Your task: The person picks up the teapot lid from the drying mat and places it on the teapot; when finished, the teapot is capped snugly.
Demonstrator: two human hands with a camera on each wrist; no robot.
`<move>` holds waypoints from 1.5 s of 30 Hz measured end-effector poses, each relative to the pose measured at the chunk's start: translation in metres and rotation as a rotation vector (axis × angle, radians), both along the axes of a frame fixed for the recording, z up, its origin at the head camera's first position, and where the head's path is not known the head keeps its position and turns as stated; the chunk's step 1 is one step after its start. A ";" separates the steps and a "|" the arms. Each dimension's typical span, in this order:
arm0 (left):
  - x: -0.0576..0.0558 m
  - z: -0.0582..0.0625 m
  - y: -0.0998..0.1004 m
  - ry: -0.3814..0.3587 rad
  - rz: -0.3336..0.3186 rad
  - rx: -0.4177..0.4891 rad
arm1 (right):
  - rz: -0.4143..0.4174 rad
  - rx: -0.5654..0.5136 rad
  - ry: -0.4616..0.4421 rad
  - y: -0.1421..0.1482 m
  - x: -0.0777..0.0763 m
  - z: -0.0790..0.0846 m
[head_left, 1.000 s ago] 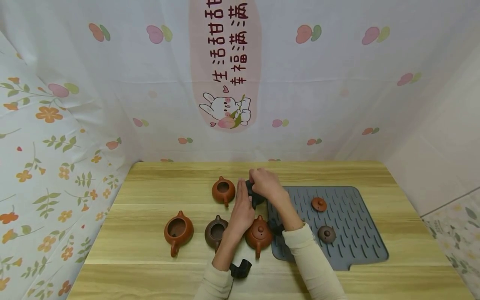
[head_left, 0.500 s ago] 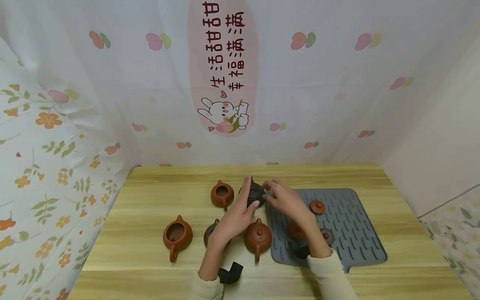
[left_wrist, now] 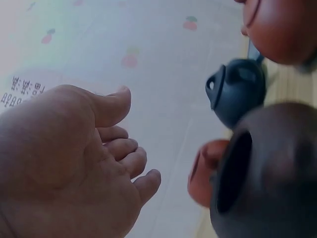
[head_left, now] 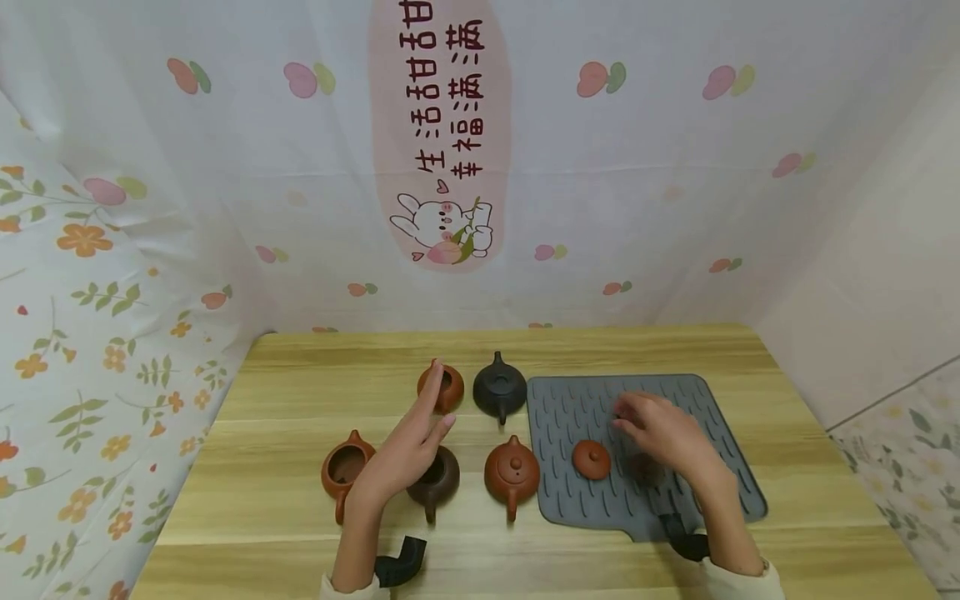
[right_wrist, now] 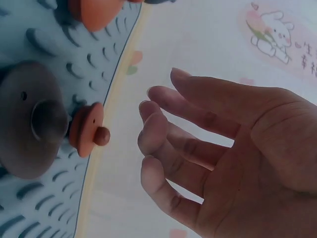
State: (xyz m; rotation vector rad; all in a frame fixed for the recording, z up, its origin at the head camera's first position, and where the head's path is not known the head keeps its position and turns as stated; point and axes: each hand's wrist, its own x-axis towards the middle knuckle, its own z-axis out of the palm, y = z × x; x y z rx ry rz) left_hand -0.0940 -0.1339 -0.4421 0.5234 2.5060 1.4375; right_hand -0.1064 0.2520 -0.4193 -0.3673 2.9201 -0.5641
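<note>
My left hand (head_left: 408, 446) hovers over the open-topped teapots on the left, fingers extended and nothing held. Beneath it are a dark brown teapot (head_left: 442, 479), an orange-brown teapot (head_left: 367, 454) and a smaller orange teapot (head_left: 450, 396), each partly covered. My right hand (head_left: 667, 429) is over the grey mat (head_left: 562, 408), its loosely bent fingers holding nothing. A brown lid (right_wrist: 29, 119) and a small orange lid (right_wrist: 89, 131) lie near it; the head view hides the small one. Left of them rests a reddish lid (head_left: 592, 460). The black teapot (head_left: 500, 389) stands apart from both hands.
A lidded reddish teapot (head_left: 512, 479) stands just left of the mat. Black camera mounts (head_left: 401, 562) hang at both wrists. Behind the wooden table (head_left: 300, 358) rises a patterned white cloth (head_left: 637, 208).
Both hands have left the black teapot, which they were touching. The left hand moved left and nearer; the right hand moved right over the mat. The reddish lid is now uncovered.
</note>
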 end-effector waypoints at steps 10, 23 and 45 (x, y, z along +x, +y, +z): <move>0.019 -0.015 -0.018 -0.020 0.027 -0.040 | 0.026 0.027 0.031 0.006 0.008 -0.006; 0.036 -0.041 -0.032 -0.031 0.026 0.021 | -0.028 0.084 -0.099 0.023 0.018 -0.015; 0.050 -0.058 -0.036 -0.080 0.027 -0.003 | -0.020 0.094 -0.218 0.027 0.021 -0.013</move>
